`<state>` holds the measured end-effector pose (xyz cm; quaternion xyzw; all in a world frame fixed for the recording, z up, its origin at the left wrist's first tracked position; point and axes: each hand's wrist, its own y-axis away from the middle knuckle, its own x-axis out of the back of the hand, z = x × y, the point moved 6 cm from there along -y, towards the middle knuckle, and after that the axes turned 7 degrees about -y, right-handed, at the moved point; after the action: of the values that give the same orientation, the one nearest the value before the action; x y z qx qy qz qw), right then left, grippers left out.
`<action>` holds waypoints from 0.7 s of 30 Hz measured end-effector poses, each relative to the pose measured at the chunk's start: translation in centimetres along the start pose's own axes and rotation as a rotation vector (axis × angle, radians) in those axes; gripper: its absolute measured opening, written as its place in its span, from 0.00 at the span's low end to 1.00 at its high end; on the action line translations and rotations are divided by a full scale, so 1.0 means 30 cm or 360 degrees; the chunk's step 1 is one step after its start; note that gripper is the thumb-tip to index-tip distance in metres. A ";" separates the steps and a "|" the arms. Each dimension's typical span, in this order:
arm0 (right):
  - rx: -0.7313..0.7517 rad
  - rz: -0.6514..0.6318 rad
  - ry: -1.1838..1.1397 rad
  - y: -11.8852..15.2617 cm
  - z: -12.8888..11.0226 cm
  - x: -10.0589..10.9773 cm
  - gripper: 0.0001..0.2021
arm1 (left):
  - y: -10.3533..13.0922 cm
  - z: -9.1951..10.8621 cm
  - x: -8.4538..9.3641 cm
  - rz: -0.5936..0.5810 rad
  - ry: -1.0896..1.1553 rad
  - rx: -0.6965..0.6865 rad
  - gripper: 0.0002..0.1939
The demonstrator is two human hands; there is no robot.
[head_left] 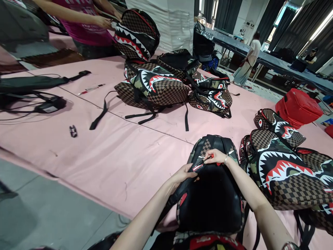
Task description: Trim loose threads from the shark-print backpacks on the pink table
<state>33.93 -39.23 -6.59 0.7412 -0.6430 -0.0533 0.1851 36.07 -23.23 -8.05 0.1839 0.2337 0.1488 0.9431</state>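
A backpack (pixel 210 201) with a black back panel and brown check and camouflage edges lies on the pink table in front of me, its back panel facing up. My left hand (pixel 183 173) pinches its shoulder strap beside a small red and white patch (pixel 198 168). Just to the right, the closed fingers of my right hand (pixel 216 156) grip a small red and black thing (pixel 208 158), its dark end towards the patch. Its exact kind is too small to make out.
Shark-mouth backpacks lie to the right (pixel 288 170) and in a far pile (pixel 161 83). A red bag (pixel 298 107) stands at the right. Black buckle (pixel 73 131) and pen-like tool (pixel 91 89) lie left. A person (pixel 85 27) across the table handles another backpack (pixel 137 34).
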 end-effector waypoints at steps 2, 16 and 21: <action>0.0020 -0.0013 0.0032 -0.003 -0.019 -0.018 0.24 | 0.000 0.006 -0.001 -0.0013 0.0007 -0.0031 0.17; 0.0133 0.0659 -0.0224 0.034 -0.050 -0.003 0.23 | 0.022 0.032 -0.002 -0.0090 0.0251 -0.0081 0.19; 0.0309 0.0915 0.0120 0.114 -0.031 0.065 0.17 | 0.022 0.018 0.041 0.0126 0.0508 -0.0045 0.21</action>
<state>31.37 -41.27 -4.24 0.5445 -0.8212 0.0907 0.1446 37.24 -22.34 -7.82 0.1539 0.3709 0.2166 0.8899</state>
